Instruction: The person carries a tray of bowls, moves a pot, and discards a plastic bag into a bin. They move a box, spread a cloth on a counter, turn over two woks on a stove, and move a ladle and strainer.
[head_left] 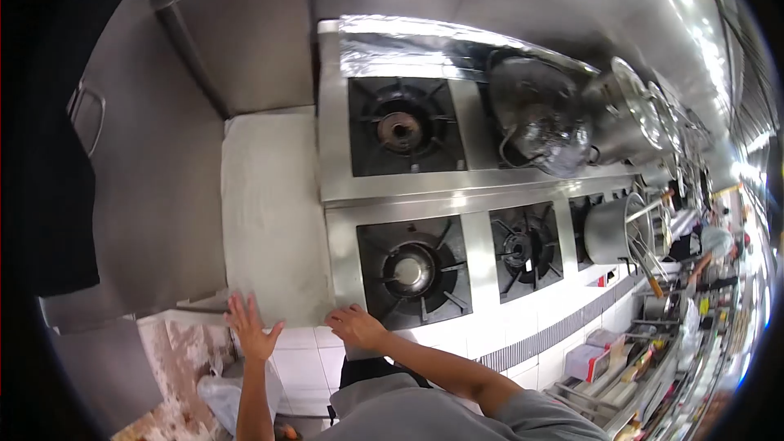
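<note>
In a tiled kitchen [527,357], a pale sheet [273,212] lies between steel unit [155,188] and stove [478,188], left hand [254,331] open at its edge, right hand [357,327] curled near its corner, grip unclear.

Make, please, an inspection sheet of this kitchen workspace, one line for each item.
Surface: silver steel stove with black burners; beside it, a long, flat white cover, lightly marked, material unclear.
Things at hand: the white cover's near edge.
Clutter: large, round, dark metal pan and deep silver pot on the stove; whitish plastic bag low at left.
Hands: left hand open, fingers spread; right hand at the near corner, grip unclear.
Cables: nothing seen near the hands.
Surroundings: white tiled floor; another person far right.
</note>
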`<state>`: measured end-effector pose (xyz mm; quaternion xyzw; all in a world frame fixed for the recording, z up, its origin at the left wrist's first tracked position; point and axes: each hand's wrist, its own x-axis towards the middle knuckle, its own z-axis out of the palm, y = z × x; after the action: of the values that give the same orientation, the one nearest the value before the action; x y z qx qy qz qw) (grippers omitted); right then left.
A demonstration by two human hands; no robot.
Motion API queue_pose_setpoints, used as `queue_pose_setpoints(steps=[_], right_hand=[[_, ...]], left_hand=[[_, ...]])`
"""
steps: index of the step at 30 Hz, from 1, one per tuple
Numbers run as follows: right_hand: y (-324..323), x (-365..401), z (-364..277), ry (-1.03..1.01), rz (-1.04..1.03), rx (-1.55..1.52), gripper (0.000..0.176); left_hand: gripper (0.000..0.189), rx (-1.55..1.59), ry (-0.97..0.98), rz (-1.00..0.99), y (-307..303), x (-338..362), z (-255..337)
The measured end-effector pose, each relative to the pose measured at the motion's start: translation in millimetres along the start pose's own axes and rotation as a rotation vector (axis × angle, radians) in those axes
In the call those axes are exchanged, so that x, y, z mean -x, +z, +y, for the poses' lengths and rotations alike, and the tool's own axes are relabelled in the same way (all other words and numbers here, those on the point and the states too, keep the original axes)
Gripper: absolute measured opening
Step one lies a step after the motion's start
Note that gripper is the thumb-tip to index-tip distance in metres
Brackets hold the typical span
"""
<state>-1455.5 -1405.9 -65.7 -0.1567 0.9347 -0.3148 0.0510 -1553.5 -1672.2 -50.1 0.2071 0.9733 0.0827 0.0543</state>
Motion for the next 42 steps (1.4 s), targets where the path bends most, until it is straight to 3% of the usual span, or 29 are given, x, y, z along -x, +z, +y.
queue_pose_setpoints(steps=[2, 3, 4, 7, 8, 10, 12, 13, 14, 16, 18, 19, 21, 23, 25, 28, 30, 32, 34, 35, 38, 42], right_hand=[[-28, 15, 3, 0.049, 0.070, -0.034, 0.023], [-45, 29, 11, 0.115, 0.187, -0.087, 0.024], [-65, 44, 21, 0.175, 0.303, -0.137, 0.025], [-143, 95, 57, 0.399, 0.530, -0.094, 0.025], [-171, 118, 71, 0.524, 0.571, -0.121, 0.025], [-225, 166, 120, 0.507, 0.856, 0.213, 0.016], [-314, 194, 128, 0.706, 0.981, 0.146, 0.013], [-353, 205, 138, 0.801, 1.028, 0.189, 0.015], [-395, 220, 162, 0.684, 1.038, 0.326, 0.022], [-472, 234, 196, 0.799, 1.050, 0.315, 0.035], [-549, 226, 236, 0.803, 0.988, 0.201, 0.047], [-583, 222, 276, 0.669, 1.012, 0.170, 0.053], [-661, 203, 380, 0.727, 0.883, 0.021, 0.059], [-709, 172, 454, 0.739, 0.818, -0.033, 0.067], [-722, 155, 498, 0.713, 0.792, -0.051, 0.070], [-729, 141, 559, 0.804, 0.591, -0.127, 0.075], [-725, 140, 613, 0.939, 0.552, -0.266, 0.090], [-727, 140, 627, 0.946, 0.466, -0.335, 0.094], [-730, 135, 636, 1.086, 0.153, -0.262, 0.097], [-720, 130, 687, 1.006, 0.181, -0.270, 0.100], [-722, 127, 701, 1.109, 0.123, -0.281, 0.101], [-723, 130, 664, 1.158, 0.085, -0.361, 0.102]], left_hand=[[0.076, 0.051, 0.002, 0.177, -14, -8, 22], [0.055, 0.182, 0.004, 0.323, -20, -15, 43], [0.055, 0.193, 0.025, 0.331, -23, -26, 66], [0.029, 0.618, 0.133, 0.405, -35, -64, 142], [0.026, 0.661, 0.161, 0.386, -37, -77, 172], [0.021, 0.835, 0.215, 0.287, -43, -100, 233], [0.014, 0.989, 0.271, 0.141, -54, -123, 293], [0.014, 1.043, 0.289, 0.101, -54, -129, 319], [0.014, 1.096, 0.308, 0.062, -53, -136, 345], [0.015, 1.170, 0.315, -0.025, -52, -151, 393], [0.017, 1.178, 0.305, -0.054, -42, -165, 431], [0.018, 1.203, 0.225, -0.127, -34, -174, 456], [0.023, 1.245, 0.068, -0.266, -12, -198, 511], [0.026, 1.281, 0.018, -0.230, 14, -217, 558], [0.034, 1.319, -0.071, -0.211, 23, -230, 592], [0.036, 1.362, -0.246, -0.157, 39, -247, 636], [0.037, 1.360, -0.282, -0.154, 37, -255, 651], [0.034, 1.392, -0.269, -0.132, 33, -260, 664], [0.031, 1.416, -0.305, -0.126, 36, -263, 669], [0.028, 1.443, -0.331, -0.130, 38, -264, 671], [0.024, 1.473, -0.331, -0.018, 42, -272, 682], [0.022, 1.567, -0.378, -0.014, 32, -276, 686]])
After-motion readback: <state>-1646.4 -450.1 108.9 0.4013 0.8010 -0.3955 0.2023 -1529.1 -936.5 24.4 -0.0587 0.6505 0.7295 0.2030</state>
